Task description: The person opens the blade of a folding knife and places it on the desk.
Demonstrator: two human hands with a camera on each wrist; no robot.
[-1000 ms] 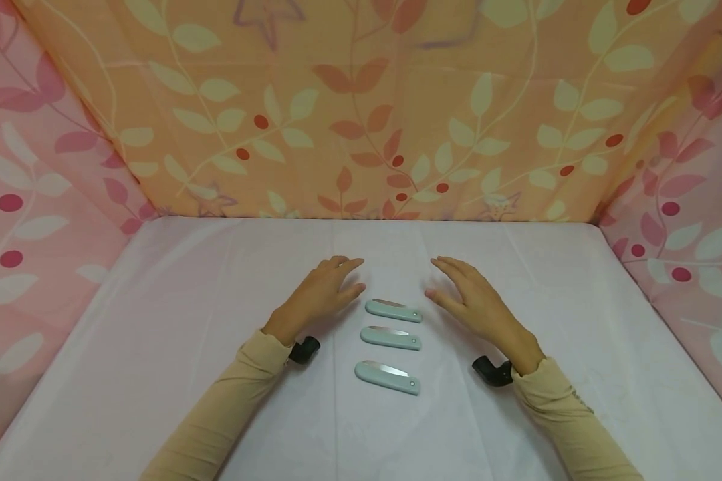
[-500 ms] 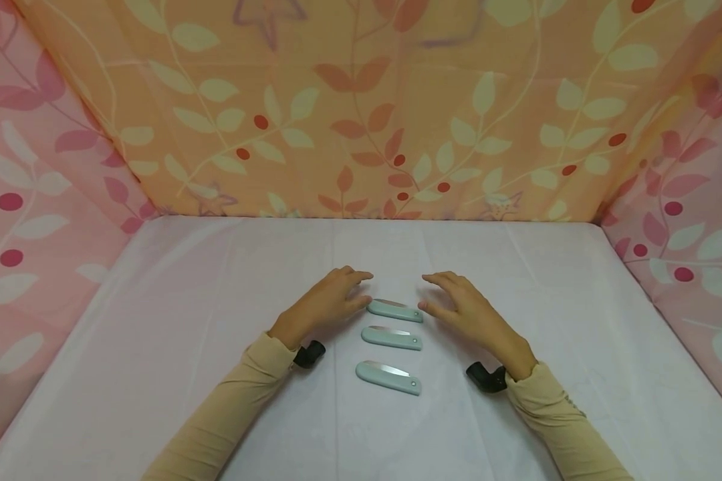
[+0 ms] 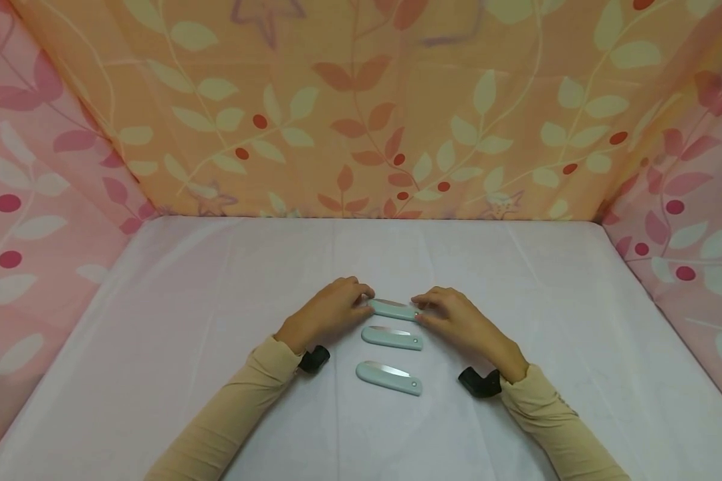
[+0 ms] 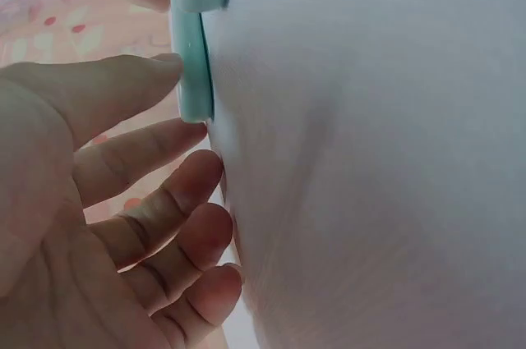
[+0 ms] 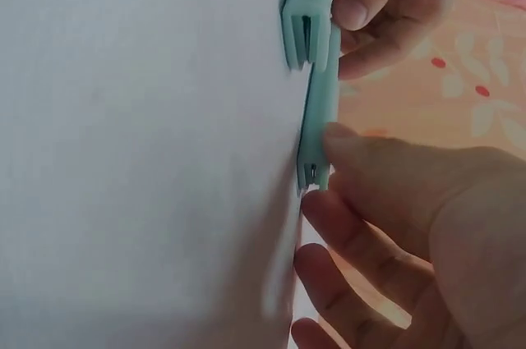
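Observation:
Three pale green folding knives lie in a column on the white table in the head view, each with a strip of blade showing along the handle's far edge. At the farthest folding knife (image 3: 392, 309), my left hand (image 3: 331, 307) has thumb and index finger about the rounded left end. My right hand (image 3: 460, 317) pinches the squared right end between thumb and index finger. The other fingers of both hands are loosely bent near the cloth. Nearer to me are the middle knife (image 3: 391, 338) and the nearest knife (image 3: 388, 379), untouched.
A white cloth (image 3: 216, 321) covers the table. Behind it hangs an orange leaf-patterned curtain (image 3: 313, 167), with pink patterned curtains at both sides. Dark wrist cameras (image 3: 480, 383) sit under the cuffs, just above the cloth.
Both hands have come inward, down and toward me, from either side of the farthest knife to its two ends. The middle and nearest knives stay in place.

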